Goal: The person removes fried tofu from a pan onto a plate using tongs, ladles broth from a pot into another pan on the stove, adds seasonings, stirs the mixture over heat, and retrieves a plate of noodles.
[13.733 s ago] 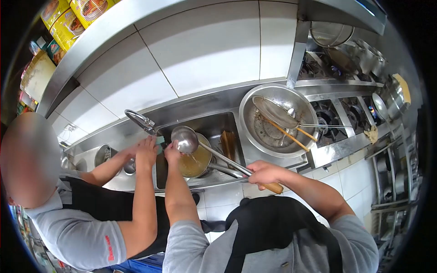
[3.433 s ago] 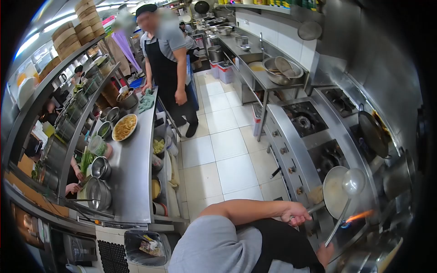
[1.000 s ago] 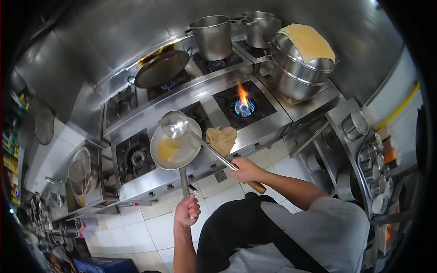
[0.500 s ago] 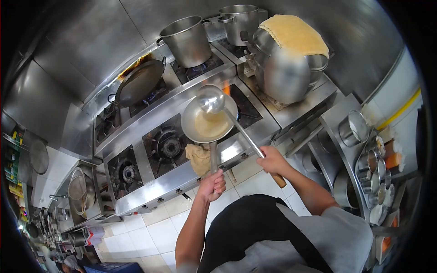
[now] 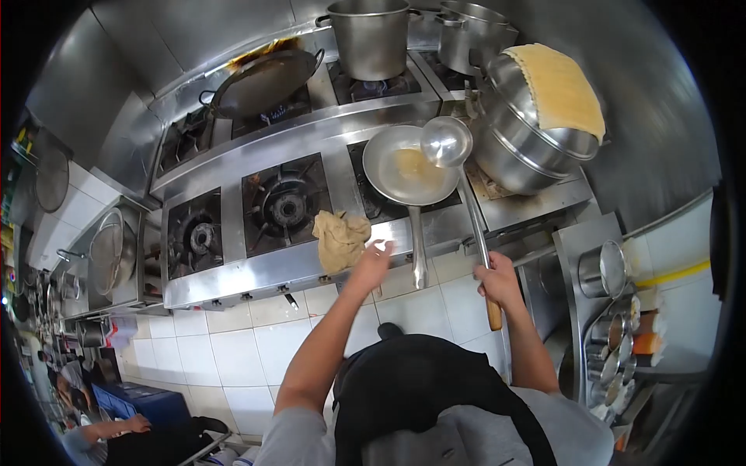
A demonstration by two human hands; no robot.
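A long-handled metal pan [image 5: 388,155] with a little yellowish liquid rests on the front right burner. My left hand [image 5: 374,262] is off its handle, fingers apart and holding nothing, beside a crumpled tan cloth [image 5: 340,239] on the stove's front edge. Wrapped round the wooden-ended handle of a big ladle is my right hand [image 5: 497,278]. The ladle [image 5: 447,142] has its bowl over the pan's right rim.
Two front burners [image 5: 287,203] lie left of the pan. Behind stand a dark wok [image 5: 268,81] and tall pots [image 5: 369,43]. A domed steamer [image 5: 517,147] carries a yellow cloth [image 5: 559,89]. Shelved pots [image 5: 602,269] are at right. Another person's hand [image 5: 138,423] shows lower left.
The pan went from being held by my left hand at the stove's front to standing on the right burner. My left hand let go of it and moved towards the cloth; the ladle shifted right.
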